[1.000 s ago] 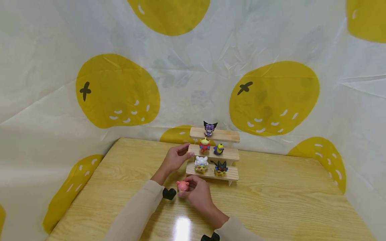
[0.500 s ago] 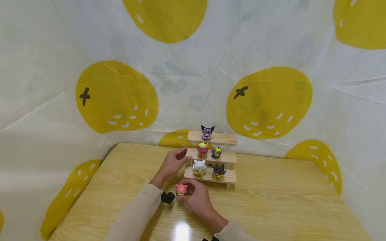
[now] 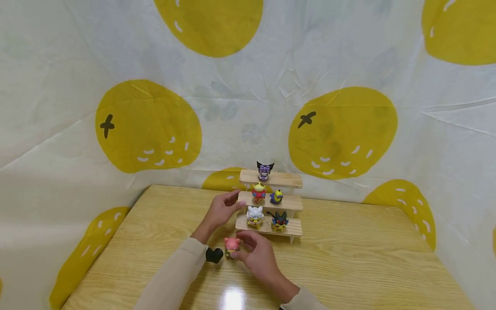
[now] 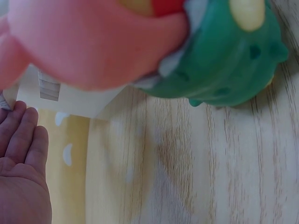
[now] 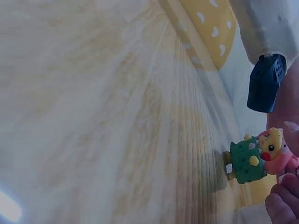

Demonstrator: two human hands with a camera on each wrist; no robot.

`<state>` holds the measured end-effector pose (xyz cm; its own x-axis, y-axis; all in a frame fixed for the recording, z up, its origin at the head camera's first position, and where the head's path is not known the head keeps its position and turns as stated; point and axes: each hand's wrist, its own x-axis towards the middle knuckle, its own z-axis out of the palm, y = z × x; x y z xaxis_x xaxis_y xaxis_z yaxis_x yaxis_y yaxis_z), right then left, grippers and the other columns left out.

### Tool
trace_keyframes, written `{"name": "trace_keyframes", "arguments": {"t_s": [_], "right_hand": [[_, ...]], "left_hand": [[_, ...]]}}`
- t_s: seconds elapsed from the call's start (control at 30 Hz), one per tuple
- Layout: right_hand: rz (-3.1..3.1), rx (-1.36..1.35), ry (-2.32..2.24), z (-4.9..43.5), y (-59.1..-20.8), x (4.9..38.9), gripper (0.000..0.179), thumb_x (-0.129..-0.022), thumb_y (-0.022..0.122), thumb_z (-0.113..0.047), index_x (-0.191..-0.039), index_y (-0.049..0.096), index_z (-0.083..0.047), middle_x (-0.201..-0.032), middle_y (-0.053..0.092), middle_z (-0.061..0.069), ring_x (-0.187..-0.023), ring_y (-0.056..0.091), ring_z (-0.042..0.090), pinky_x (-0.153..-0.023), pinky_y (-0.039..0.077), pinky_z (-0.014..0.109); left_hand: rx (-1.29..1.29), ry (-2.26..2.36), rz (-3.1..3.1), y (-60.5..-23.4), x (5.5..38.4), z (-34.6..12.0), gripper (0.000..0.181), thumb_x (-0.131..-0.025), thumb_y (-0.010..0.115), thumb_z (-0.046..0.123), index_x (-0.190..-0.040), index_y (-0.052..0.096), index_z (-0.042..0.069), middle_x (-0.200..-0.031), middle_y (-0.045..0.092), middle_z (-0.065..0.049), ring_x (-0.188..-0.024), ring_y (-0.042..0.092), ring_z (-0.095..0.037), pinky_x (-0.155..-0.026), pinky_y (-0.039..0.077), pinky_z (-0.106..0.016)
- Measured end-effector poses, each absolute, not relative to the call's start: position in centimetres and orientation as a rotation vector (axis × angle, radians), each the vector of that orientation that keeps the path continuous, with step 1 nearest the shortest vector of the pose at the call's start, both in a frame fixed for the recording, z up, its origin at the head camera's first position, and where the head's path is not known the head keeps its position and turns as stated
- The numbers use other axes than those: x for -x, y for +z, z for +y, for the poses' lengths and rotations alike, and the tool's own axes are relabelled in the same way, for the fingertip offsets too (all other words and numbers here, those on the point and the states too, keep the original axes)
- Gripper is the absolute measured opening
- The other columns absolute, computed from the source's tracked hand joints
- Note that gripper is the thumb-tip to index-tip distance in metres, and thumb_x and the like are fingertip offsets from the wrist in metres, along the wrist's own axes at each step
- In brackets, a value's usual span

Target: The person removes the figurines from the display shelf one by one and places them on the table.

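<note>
A small figurine (image 3: 231, 246) with a pink eared hood and a green lower body stands upright on the table, in front of a wooden three-tier display stand (image 3: 288, 203). My right hand (image 3: 258, 255) curls round its right side, thumb in front and fingers behind. The right wrist view shows the figurine's (image 5: 247, 161) yellow face and feet at the tabletop, my fingers (image 5: 285, 198) at the hood. My left hand (image 3: 221, 212) grips the left end of the middle tier, thumb at its front corner. Up close, the figurine (image 4: 107, 42) fills the top of the left wrist view.
A purple-and-black figurine (image 3: 265, 171) sits on the top tier. The middle tier bears a red figurine (image 3: 258, 193) and a blue-yellow one (image 3: 277, 196); the bottom, a white-hooded one (image 3: 255, 216) and a black-eared one (image 3: 279, 221). A fruit-print cloth (image 3: 248, 107) hangs behind.
The right thumb has drawn back to the right across the figurine's front, so more of its green body shows. My left hand stays at the stand. The head view has shifted slightly.
</note>
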<state>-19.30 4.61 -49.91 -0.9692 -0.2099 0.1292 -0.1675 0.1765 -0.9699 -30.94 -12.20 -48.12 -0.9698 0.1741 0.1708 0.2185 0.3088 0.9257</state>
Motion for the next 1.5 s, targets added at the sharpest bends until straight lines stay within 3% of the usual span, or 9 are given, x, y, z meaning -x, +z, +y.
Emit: {"name": "trace_keyframes", "arguments": {"t_s": [0.3,0.6,0.83,1.17,1.5], "right_hand": [[2.406,0.348,-1.99,6.3,-48.2,18.0,0.042,-0.084,0.084,-0.001,-0.123,0.071,0.005,-0.13,0.071,0.025,-0.128,0.065,0.044,-0.107,0.056,0.037],[2.345,0.308,-2.049,7.6,-45.2,17.3,0.033,-0.085,0.083,0.001,-0.117,0.076,0.001,-0.124,0.074,0.022,-0.123,0.069,0.042,-0.099,0.061,0.036],[2.342,0.297,-2.064,8.3,-43.0,18.3,0.032,-0.086,0.081,0.004,-0.117,0.075,0.005,-0.122,0.075,0.024,-0.122,0.07,0.04,-0.095,0.062,0.03],[2.471,0.269,-2.074,9.7,-40.2,20.0,0.031,-0.087,0.081,0.002,-0.117,0.077,-0.001,-0.121,0.077,0.02,-0.117,0.074,0.035,-0.092,0.062,0.025],[2.489,0.248,-2.125,10.5,-37.9,22.1,0.03,-0.089,0.08,-0.001,-0.119,0.076,0.001,-0.126,0.073,0.026,-0.12,0.072,0.04,-0.087,0.062,0.02]], "left_hand": [[0.358,-1.825,-2.504,-48.1,31.0,-12.3,0.064,-0.098,0.076,0.031,-0.152,0.054,0.004,-0.149,0.061,-0.017,-0.137,0.061,-0.032,-0.111,0.053,-0.047],[0.345,-1.82,-2.526,-47.9,31.0,-12.3,0.065,-0.097,0.076,0.032,-0.152,0.054,0.004,-0.149,0.061,-0.015,-0.138,0.061,-0.031,-0.112,0.053,-0.047],[0.344,-1.781,-2.546,-47.6,31.3,-12.3,0.065,-0.097,0.076,0.033,-0.152,0.055,0.006,-0.149,0.062,-0.014,-0.138,0.061,-0.03,-0.112,0.052,-0.046],[0.346,-1.773,-2.562,-47.6,31.1,-12.2,0.064,-0.097,0.075,0.034,-0.152,0.055,0.007,-0.149,0.062,-0.014,-0.137,0.062,-0.03,-0.113,0.052,-0.046],[0.373,-1.754,-2.559,-47.6,31.0,-12.1,0.063,-0.099,0.073,0.033,-0.152,0.054,0.005,-0.151,0.06,-0.016,-0.14,0.059,-0.032,-0.113,0.052,-0.048]]}}
